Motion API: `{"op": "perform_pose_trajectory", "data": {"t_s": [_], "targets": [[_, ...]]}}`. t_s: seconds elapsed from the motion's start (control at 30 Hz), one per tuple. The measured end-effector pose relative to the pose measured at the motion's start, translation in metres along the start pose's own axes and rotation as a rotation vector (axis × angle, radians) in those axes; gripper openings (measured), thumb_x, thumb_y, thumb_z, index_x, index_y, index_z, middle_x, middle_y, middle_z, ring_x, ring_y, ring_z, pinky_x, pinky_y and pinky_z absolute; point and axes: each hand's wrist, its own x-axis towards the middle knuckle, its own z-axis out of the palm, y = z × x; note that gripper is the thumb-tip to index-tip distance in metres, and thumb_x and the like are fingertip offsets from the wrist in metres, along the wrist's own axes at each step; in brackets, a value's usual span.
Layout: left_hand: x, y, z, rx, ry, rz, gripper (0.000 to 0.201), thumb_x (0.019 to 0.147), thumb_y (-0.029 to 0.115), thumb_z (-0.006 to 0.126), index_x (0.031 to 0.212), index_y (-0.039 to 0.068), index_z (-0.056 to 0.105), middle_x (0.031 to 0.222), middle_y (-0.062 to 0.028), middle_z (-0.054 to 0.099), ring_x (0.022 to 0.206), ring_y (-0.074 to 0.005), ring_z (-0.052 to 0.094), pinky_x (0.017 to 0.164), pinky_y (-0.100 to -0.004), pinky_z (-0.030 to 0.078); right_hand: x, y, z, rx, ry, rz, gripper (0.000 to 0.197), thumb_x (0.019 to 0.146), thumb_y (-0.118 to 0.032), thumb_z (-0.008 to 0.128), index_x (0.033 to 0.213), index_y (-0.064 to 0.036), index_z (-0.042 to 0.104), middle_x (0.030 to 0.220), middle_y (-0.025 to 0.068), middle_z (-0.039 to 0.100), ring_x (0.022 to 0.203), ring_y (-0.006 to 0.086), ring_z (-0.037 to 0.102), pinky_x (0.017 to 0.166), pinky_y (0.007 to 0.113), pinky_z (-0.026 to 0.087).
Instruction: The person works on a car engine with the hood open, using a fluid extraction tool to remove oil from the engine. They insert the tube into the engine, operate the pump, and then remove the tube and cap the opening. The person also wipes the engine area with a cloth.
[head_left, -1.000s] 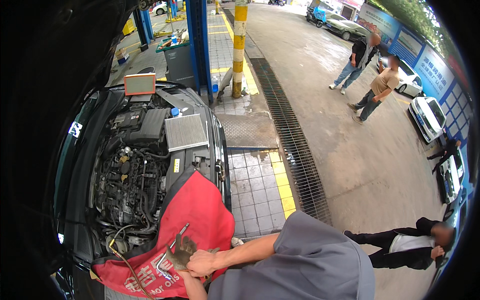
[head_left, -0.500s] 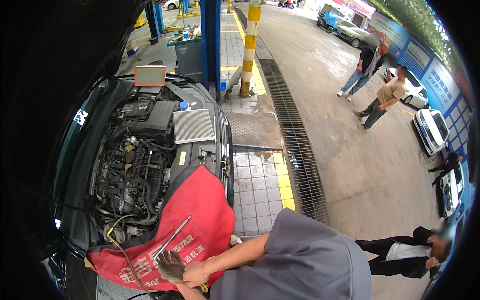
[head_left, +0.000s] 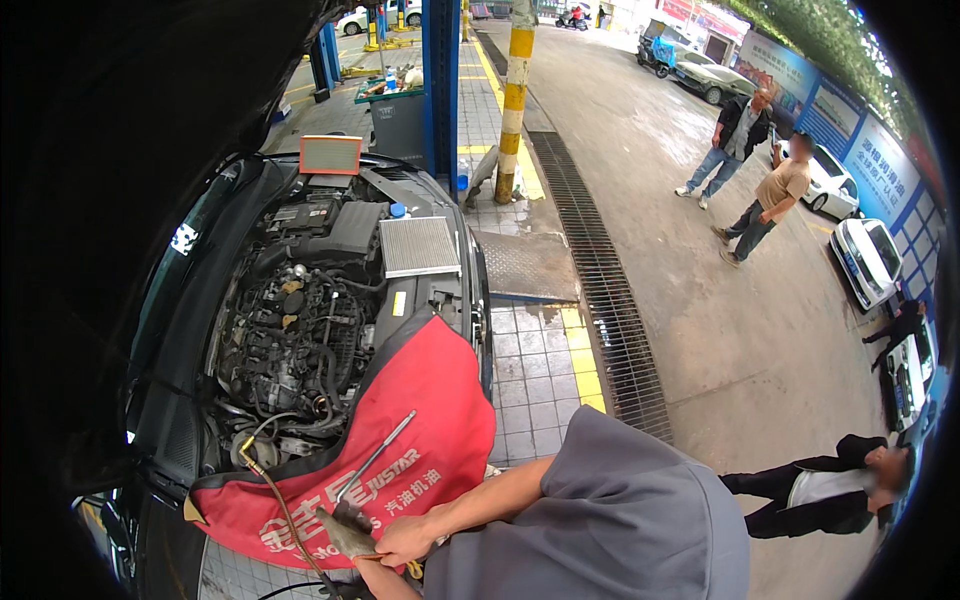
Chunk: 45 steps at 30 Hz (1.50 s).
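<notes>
My left hand (head_left: 346,535) wears a dirty grey-olive work glove, its fingers stretched out and seemingly holding nothing. My bare right hand (head_left: 405,541) is closed on the glove's cuff at the left wrist. Both hands are low in the picture, over a red fender cover (head_left: 440,370) with a dark border, draped on the car's near fender. Just beyond the gloved fingers, a long metal bar tool (head_left: 378,455) lies slanted on the cover; its lower end is partly hidden by the glove. A brown hose with a brass fitting (head_left: 262,470) runs across the cover to the left.
The engine (head_left: 290,335) lies exposed under the raised hood. A pleated grey filter (head_left: 420,247) and an orange-framed filter (head_left: 330,154) rest at the car's front. Beyond stand a blue lift post (head_left: 440,100), a striped pole (head_left: 515,90) and a floor grate (head_left: 590,250). Several people stand right.
The view has shifted, so the car and cover sit farther right and higher. My gloved left hand has turned and dropped slightly, while my right hand stays at its cuff.
</notes>
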Motion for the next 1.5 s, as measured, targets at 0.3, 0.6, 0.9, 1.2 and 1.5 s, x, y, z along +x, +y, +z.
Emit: {"op": "perform_pose_trajectory", "data": {"t_s": [0.3,0.6,0.9,1.2,1.5], "targets": [[-0.059,0.038,-0.113,0.389,-0.209,0.506,0.038,0.102,0.035,0.069,0.101,-0.003,0.072,0.080,-0.0060,0.069,0.064,-0.0126,0.061,0.058,-0.0292,0.049,0.033,0.000,-0.008,0.493,-0.005,0.032,0.036,0.098,-0.032,0.073,0.101,-0.0056,0.048,0.080,0.0073,0.063,0.071,0.0186,0.065,0.060,0.038,0.050],[-0.077,0.035,-0.134,0.460,-0.513,0.308,0.024,0.097,0.018,0.075,0.103,-0.006,0.075,0.084,-0.0070,0.074,0.071,-0.0127,0.066,0.066,-0.0269,0.053,0.035,-0.030,0.010,0.707,0.177,0.209,0.029,0.104,-0.031,0.069,0.104,-0.0051,0.055,0.081,0.0029,0.062,0.068,0.0112,0.061,0.057,0.030,0.047],[-0.062,0.041,-0.117,0.382,-0.437,0.342,0.017,0.100,0.019,0.072,0.099,0.002,0.070,0.083,-0.0042,0.071,0.063,-0.0137,0.066,0.056,-0.0276,0.054,0.038,-0.025,-0.015,0.769,0.222,0.044,0.022,0.100,-0.011,0.063,0.118,-0.0037,0.052,0.089,0.0057,0.066,0.072,0.0127,0.063,0.061,0.030,0.049],[-0.068,0.060,-0.085,0.038,-0.404,0.209,0.023,0.103,0.029,0.066,0.098,0.006,0.066,0.073,0.0010,0.061,0.050,-0.0077,0.048,0.045,-0.0244,0.036,0.065,-0.017,-0.003,-0.027,0.254,0.331,0.035,0.085,-0.023,0.064,0.113,-0.0026,0.060,0.096,0.0243,0.071,0.091,0.0424,0.071,0.077,0.053,0.055],[-0.054,0.053,-0.080,0.505,-0.340,0.443,0.021,0.104,0.027,0.064,0.101,0.005,0.065,0.080,0.0002,0.061,0.060,-0.0088,0.053,0.054,-0.0262,0.045,0.089,0.010,-0.036,0.832,0.170,0.568,0.064,0.095,-0.069,0.055,0.073,-0.0090,0.062,0.059,0.0023,0.058,0.041,0.0126,0.053,0.038,0.031,0.035]]}}
